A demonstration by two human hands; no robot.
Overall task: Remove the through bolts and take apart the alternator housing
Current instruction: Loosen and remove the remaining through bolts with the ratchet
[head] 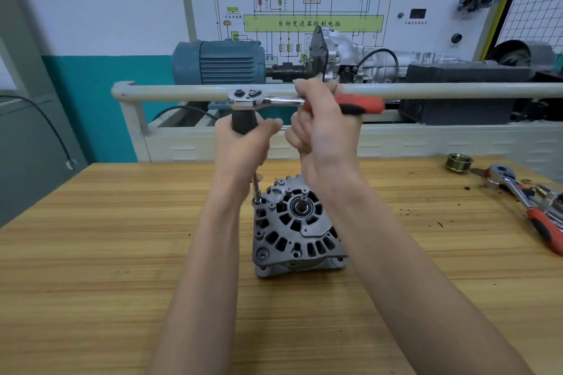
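Note:
A grey alternator [297, 227] stands on the wooden bench [91, 253], shaft end up. A long extension bar [256, 187] rises from a bolt at the housing's upper left corner. My left hand [243, 146] is closed around the black grip at the bar's top. On that top sits the chrome head of a ratchet wrench [246, 99]. Its red and black handle points right, with my right hand [323, 128] wrapped around it. The socket on the bolt is small and partly hidden by my left wrist.
At the bench's right edge lie a second red-handled ratchet [530, 204], some small parts and a grooved pulley [459, 162]. Behind the bench stands a training rig with a white rail [182, 91], a blue motor [217, 61] and a gearbox.

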